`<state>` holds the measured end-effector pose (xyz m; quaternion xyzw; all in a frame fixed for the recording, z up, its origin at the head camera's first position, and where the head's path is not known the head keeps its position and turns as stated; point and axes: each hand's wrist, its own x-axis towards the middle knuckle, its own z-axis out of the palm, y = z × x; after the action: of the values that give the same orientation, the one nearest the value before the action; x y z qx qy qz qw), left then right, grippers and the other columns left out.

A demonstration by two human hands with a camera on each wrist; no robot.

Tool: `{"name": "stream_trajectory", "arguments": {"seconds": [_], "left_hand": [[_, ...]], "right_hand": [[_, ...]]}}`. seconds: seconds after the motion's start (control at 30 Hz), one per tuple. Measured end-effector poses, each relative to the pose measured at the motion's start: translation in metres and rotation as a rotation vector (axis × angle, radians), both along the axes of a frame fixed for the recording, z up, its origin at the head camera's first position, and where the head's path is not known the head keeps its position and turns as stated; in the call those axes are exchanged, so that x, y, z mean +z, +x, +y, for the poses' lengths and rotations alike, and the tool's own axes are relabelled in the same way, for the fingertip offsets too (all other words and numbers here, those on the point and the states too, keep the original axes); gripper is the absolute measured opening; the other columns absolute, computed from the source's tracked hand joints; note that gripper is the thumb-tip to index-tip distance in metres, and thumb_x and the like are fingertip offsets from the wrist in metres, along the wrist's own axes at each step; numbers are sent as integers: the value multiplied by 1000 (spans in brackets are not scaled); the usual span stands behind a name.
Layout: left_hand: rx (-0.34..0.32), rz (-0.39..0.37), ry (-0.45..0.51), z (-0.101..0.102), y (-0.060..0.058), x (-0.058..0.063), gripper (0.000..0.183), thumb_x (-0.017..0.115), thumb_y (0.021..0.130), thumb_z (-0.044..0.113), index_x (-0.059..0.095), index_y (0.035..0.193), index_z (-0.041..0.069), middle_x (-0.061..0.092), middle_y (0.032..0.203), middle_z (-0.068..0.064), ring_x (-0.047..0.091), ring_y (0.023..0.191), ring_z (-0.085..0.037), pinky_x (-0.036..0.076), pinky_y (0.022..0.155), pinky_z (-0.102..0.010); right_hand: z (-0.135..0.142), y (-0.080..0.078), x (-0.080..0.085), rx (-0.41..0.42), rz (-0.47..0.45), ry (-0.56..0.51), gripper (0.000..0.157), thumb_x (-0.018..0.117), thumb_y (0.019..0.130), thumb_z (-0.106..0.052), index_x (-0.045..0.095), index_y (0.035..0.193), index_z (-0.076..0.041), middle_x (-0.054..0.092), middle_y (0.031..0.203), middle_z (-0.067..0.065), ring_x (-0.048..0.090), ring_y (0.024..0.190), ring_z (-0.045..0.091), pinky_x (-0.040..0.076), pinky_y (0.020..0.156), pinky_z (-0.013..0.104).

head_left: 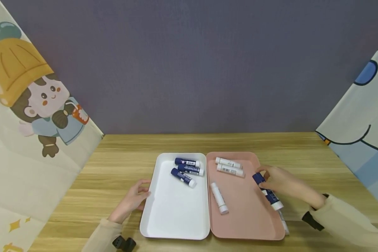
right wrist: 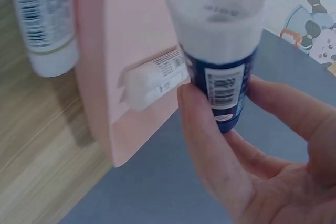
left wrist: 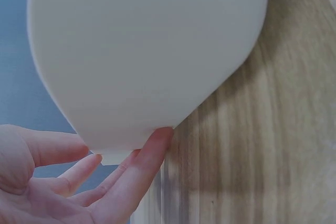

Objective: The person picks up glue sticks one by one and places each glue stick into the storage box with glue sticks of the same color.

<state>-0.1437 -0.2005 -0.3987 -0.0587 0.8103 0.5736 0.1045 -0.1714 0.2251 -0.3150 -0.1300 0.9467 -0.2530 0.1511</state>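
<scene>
My right hand (head_left: pixel 274 179) pinches a dark blue glue stick (head_left: pixel 272 200) with a white end, above the right edge of the pink tray (head_left: pixel 249 217). The right wrist view shows the barcode on this glue stick (right wrist: pixel 226 85) and its hollow white end. My left hand (head_left: pixel 134 197) holds the left side of the white tray (head_left: pixel 176 217), its thumb and fingers at the wall and rim in the left wrist view. Several blue glue sticks (head_left: pixel 183 177) lie in the back of the white tray. White glue sticks (head_left: pixel 218 197) lie in the pink tray.
Another white glue stick (head_left: pixel 284 224) lies on the wooden table (head_left: pixel 113 175) outside the pink tray, partly hidden. Both trays stand side by side, touching. A dark grey panel (head_left: pixel 208 70) rises behind the table, and printed cloths (head_left: pixel 12 157) hang at both sides.
</scene>
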Motion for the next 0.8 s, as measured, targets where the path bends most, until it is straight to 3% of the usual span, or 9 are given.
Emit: {"name": "stream_trajectory", "arguments": {"seconds": [0.27,0.53,0.67,0.8], "left_hand": [[7,2,-17,1,0,1,39,47,87,-2,40,125,2,51,105,-22,58,76,-24,53,54,-39],[10,-4,-13,1,-1,1,39,47,87,-3,40,125,2,51,105,-23,58,76,-24,53,54,-39],[11,-2,-21,1,-1,1,39,48,87,-2,41,125,2,51,104,-22,57,76,-23,53,53,-38],[9,0,-20,1,0,1,38,47,87,-2,41,124,1,51,104,-22,57,75,-23,53,53,-38]], "right_hand": [[-20,-8,4,56,27,-56,40,63,79,-9,50,114,4,53,81,8,47,53,14,40,45,28],[-40,-17,7,126,79,-51,39,65,78,-10,51,111,4,54,83,8,51,69,16,42,52,26],[-50,-23,6,154,71,-84,37,63,78,-6,51,111,6,55,71,4,47,55,12,39,47,24],[-60,-28,3,205,118,-102,35,63,76,-2,54,108,7,54,62,1,39,44,7,35,43,20]]}}
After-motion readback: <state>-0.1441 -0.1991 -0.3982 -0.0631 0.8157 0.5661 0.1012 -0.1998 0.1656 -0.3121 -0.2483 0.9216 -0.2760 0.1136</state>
